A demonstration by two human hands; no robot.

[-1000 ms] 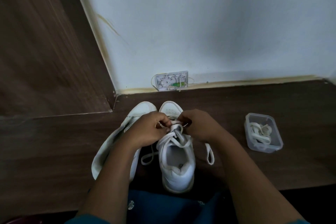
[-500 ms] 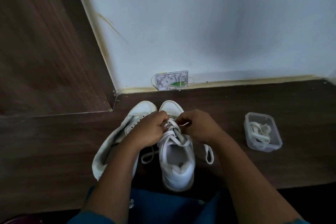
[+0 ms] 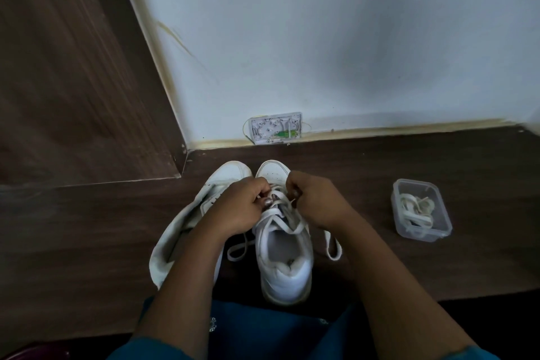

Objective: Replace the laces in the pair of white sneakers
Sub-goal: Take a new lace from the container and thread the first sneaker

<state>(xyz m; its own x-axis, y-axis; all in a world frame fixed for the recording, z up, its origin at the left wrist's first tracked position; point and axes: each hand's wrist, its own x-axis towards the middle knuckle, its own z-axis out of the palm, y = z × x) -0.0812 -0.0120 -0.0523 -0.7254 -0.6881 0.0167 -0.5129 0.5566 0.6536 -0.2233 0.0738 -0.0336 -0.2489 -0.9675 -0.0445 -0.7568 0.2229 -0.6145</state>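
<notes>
Currently my left hand (image 3: 239, 209) and right hand (image 3: 317, 203) are both pinching the lace (image 3: 292, 228) over the sneaker (image 3: 285, 272), lacing seemingly part-done. Left of it, the second sneaker (image 3: 230, 173) is lying apparently unlaced; right, a tub (image 3: 395, 207) is holding laces (image 3: 415, 210).

White sneakers (image 3: 283, 260), white laces (image 3: 287, 221), dark brown floor (image 3: 87, 242).

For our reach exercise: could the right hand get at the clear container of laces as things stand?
Probably yes: only bare floor lies between the right hand and the container, though that hand now pinches the lace.
</notes>
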